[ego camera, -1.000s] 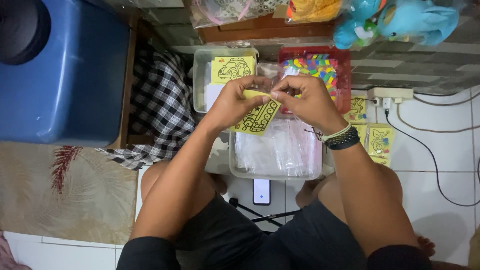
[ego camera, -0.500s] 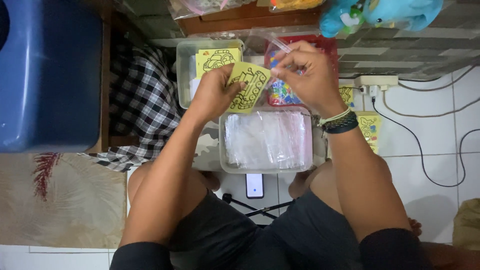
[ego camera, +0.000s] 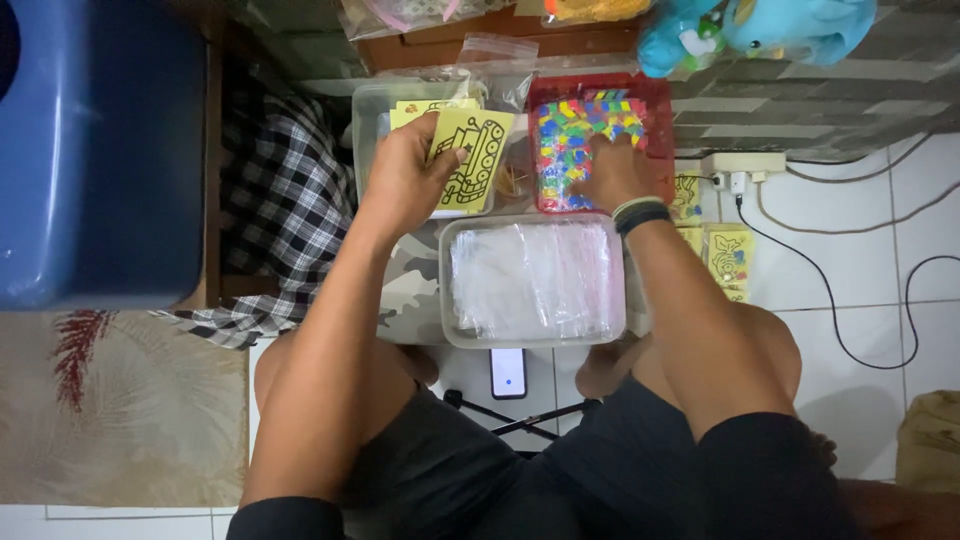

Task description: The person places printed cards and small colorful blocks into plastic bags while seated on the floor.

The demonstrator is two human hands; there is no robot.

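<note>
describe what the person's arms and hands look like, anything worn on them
Both arms are bare from the hands up to short dark sleeves at the shoulders. The left hand carries nothing that shows: no ring, watch or band. The right hand is bare too, but its wrist wears two stacked wristbands, a pale thin one above a dark, wider one. No gloves on either hand.

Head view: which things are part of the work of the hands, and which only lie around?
In use:
- left hand holding yellow tank card
- right hand in red tray of colourful small packets

Lying about:
- clear tub of plastic bags
- phone
- blue plush toy
- checked cloth
</note>
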